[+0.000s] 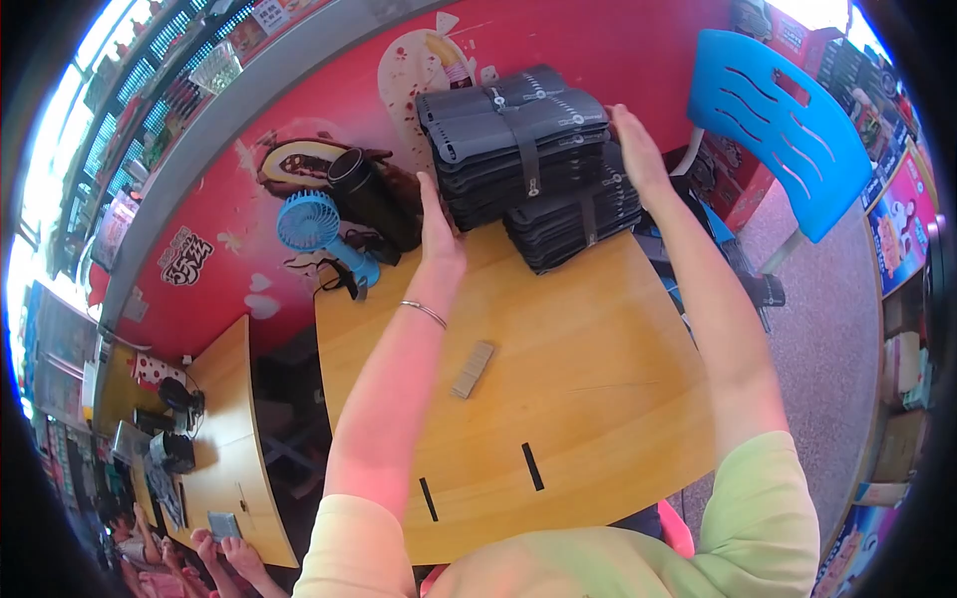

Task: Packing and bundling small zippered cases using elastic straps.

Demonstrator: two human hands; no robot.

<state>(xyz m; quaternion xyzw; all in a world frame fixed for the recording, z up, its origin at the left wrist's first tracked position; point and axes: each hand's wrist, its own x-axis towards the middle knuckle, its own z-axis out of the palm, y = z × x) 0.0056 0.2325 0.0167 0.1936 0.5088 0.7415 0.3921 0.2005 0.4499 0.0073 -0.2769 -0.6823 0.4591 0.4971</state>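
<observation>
At the far edge of the wooden table (588, 339), a tall stack of dark grey flat pouches (513, 135) is bound with a dark band. Its left side is beside my left hand (439, 229), which is flat with fingers stretched out. My right hand (641, 154), also flat and open, is at the stack's right side. Whether both palms press on it, I cannot tell. Below and to the right lies another banded bundle (578, 221) of similar dark pouches, partly covered by the upper stack. A small tan ridged strip (473, 369) lies mid-table, between my forearms.
Left of the stack stand a blue handheld fan (311, 224) and a black cylinder (374, 197). A blue chair (783, 130) is at the right. Two black strips (533, 466) mark the near tabletop. Another person's hands (229, 553) are by a second table (234, 439) at lower left.
</observation>
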